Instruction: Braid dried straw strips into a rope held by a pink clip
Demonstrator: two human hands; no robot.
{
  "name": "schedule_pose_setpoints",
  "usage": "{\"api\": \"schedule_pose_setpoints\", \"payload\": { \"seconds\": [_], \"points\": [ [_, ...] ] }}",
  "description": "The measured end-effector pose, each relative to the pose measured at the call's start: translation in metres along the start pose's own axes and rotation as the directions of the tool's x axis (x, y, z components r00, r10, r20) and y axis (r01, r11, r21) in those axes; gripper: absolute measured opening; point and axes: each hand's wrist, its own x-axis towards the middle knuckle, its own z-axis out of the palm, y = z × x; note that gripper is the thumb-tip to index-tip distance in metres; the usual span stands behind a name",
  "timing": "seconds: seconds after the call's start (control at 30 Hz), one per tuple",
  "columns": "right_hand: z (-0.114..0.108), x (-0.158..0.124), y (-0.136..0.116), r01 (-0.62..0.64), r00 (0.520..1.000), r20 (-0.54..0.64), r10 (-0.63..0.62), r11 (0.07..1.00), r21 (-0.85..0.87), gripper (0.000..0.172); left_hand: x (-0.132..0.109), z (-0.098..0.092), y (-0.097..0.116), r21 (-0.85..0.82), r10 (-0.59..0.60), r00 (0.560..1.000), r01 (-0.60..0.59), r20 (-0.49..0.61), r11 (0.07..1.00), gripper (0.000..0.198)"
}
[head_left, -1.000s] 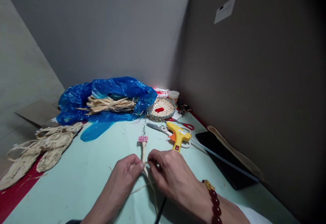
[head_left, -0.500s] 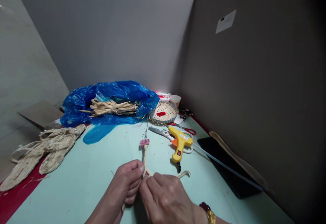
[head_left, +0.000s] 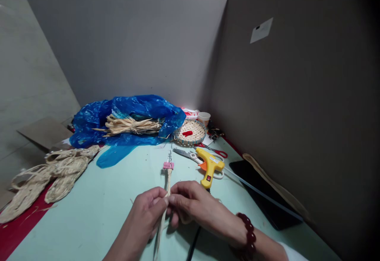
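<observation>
A narrow pale braid of flat straw-like strands [head_left: 169, 178] runs toward me from a pink binder clip [head_left: 168, 166], which grips its far end on the table. My left hand [head_left: 148, 211] pinches the strands at the lower end of the braid. My right hand [head_left: 192, 203] meets it there, thumb and fingers closed on the same strands. One loose strand [head_left: 160, 233] hangs down between the hands toward me. The exact crossing of strands is hidden by my fingertips.
A yellow glue gun [head_left: 210, 166] lies right of the clip, over scissors [head_left: 185, 153]. Behind are a woven basket [head_left: 197, 136], a paper cup [head_left: 204, 117] and a blue plastic bag [head_left: 142, 106] holding a straw bundle [head_left: 130, 125]. Woven sandals [head_left: 69, 174] lie left, a black tablet-like slab [head_left: 258, 197] right.
My right hand has moved up and turned, its fingertips now meeting the left thumb. A strand that stuck out to the right is no longer seen there; one now hangs toward me.
</observation>
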Motion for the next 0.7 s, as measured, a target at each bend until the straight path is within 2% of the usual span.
{"api": "schedule_pose_setpoints", "payload": {
  "seconds": [0.1, 0.17, 0.2, 0.3, 0.4, 0.5, 0.6, 0.7],
  "points": [
    [0.000, 0.004, 0.001, -0.084, 0.995, 0.084, 0.060, 0.948, 0.307, 0.026, 0.001, 0.000, 0.000, 0.038, 0.018, 1.000, -0.017, -0.020, 0.999, 0.032],
    [-0.001, 0.003, 0.000, -0.119, 0.990, 0.112, 0.080, 0.909, 0.400, 0.026, -0.001, 0.000, 0.004, 0.104, 0.006, 0.999, -0.001, -0.046, 0.995, 0.031],
    [-0.001, 0.003, -0.001, -0.128, 0.989, 0.113, 0.091, 0.910, 0.395, 0.022, -0.002, -0.001, 0.007, 0.141, 0.002, 0.999, 0.004, -0.044, 0.990, 0.030],
    [-0.001, 0.002, -0.002, -0.109, 0.994, 0.054, 0.099, 0.969, 0.223, 0.013, -0.007, -0.001, 0.014, 0.276, 0.040, 0.998, -0.023, -0.055, 0.961, 0.025],
    [-0.001, 0.003, -0.001, -0.060, 0.997, -0.037, 0.062, 0.997, 0.057, 0.023, -0.010, -0.001, 0.017, 0.459, 0.137, 0.985, -0.076, -0.101, 0.885, 0.025],
    [0.000, 0.005, 0.002, -0.024, 0.992, -0.122, 0.024, 1.000, 0.004, 0.023, -0.012, 0.000, 0.016, 0.614, 0.166, 0.983, -0.087, -0.073, 0.784, 0.024],
    [0.003, 0.007, 0.007, 0.026, 0.982, -0.188, -0.034, 0.999, -0.044, 0.022, -0.016, 0.000, 0.017, 0.686, 0.170, 0.984, -0.089, -0.051, 0.722, 0.029],
    [0.007, 0.007, 0.009, 0.049, 0.968, -0.236, -0.087, 0.986, -0.160, 0.025, -0.020, 0.000, 0.020, 0.732, 0.225, 0.971, -0.094, -0.082, 0.675, 0.033]
  ]
}}
